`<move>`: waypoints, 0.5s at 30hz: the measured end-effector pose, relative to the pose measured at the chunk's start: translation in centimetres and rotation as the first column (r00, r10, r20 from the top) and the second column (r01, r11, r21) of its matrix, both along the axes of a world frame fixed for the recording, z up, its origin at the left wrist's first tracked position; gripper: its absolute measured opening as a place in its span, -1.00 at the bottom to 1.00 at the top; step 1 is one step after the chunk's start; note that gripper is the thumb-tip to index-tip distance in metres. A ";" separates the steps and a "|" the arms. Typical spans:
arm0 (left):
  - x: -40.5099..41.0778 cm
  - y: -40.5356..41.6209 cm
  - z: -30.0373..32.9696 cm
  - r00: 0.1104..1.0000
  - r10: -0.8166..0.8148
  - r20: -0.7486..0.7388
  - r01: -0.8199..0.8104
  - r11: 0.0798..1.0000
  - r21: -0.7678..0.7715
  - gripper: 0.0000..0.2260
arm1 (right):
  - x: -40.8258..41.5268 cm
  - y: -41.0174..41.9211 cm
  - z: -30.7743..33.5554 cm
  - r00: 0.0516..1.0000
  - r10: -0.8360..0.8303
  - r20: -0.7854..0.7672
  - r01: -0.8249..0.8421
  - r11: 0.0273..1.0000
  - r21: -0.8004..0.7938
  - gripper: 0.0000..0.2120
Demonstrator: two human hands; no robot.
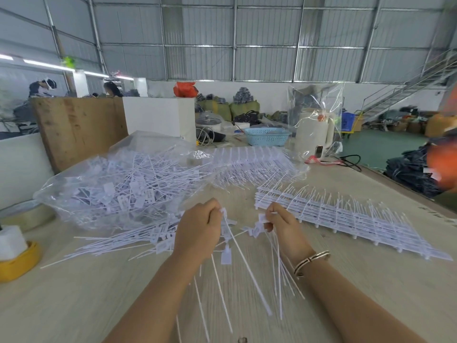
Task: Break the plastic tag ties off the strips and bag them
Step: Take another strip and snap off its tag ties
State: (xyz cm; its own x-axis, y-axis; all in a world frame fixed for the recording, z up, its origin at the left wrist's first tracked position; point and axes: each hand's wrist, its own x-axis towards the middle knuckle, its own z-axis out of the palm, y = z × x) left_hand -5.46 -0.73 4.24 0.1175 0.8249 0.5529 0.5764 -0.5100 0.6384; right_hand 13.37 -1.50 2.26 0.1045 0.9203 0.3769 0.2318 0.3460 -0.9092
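Note:
My left hand [197, 231] grips a bunch of white plastic tag ties [226, 256] by their heads, their long tails hanging toward me. My right hand [282, 224], a bracelet on its wrist, pinches more white ties [277, 263] close beside it. A loose pile of broken-off ties [138, 241] lies on the table left of my left hand. Behind that, an open clear plastic bag [118, 184] holds many ties. A stack of unbroken tie strips [346, 216] lies to the right of my right hand, and more strips [249, 164] lie farther back.
The pale wooden table [99, 293] carries a yellow tape roll [17, 261] at the left edge. At the back stand a blue basket [267, 136], a white kettle [314, 132] in clear wrap, a wooden board [79, 125] and a white box [158, 117].

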 end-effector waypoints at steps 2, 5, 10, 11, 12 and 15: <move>0.0 0.0 0.0 0.998 0.009 -0.065 -0.008 1.000 0.017 -0.70 | 0.0 0.4 -0.1 0.999 -0.020 0.038 0.020 1.000 -0.006 -0.74; -0.1 0.0 -0.2 0.980 0.024 -0.196 -0.021 1.000 0.019 -0.80 | 0.0 0.9 -0.5 0.961 -0.062 0.268 0.057 0.998 0.027 -0.82; 0.1 -0.2 -0.1 0.954 0.045 -0.295 -0.035 0.999 0.039 -0.89 | 0.4 2.2 -1.5 0.768 -0.221 0.601 0.187 0.975 0.120 -0.92; 0.1 -0.2 -0.1 0.950 0.051 -0.307 -0.038 0.998 0.046 -0.89 | 0.4 2.3 -1.7 0.745 -0.225 0.628 0.199 0.973 0.113 -0.94; 0.2 -0.2 -0.2 0.945 0.054 -0.321 -0.040 0.998 0.052 -0.90 | 0.4 2.4 -1.8 0.724 -0.219 0.655 0.204 0.974 0.100 -0.93; 0.4 -0.4 -0.3 0.937 0.060 -0.343 -0.041 0.997 0.060 -0.92 | 0.6 2.7 -2.3 0.680 -0.197 0.706 0.212 0.975 0.068 -0.78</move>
State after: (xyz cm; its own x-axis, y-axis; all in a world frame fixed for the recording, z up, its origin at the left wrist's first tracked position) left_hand -5.04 -1.08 3.94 0.2672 0.8062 0.5278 0.7823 -0.5013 0.3698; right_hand 13.93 1.19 -0.02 0.0013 0.9158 0.4017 0.8690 0.1977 -0.4536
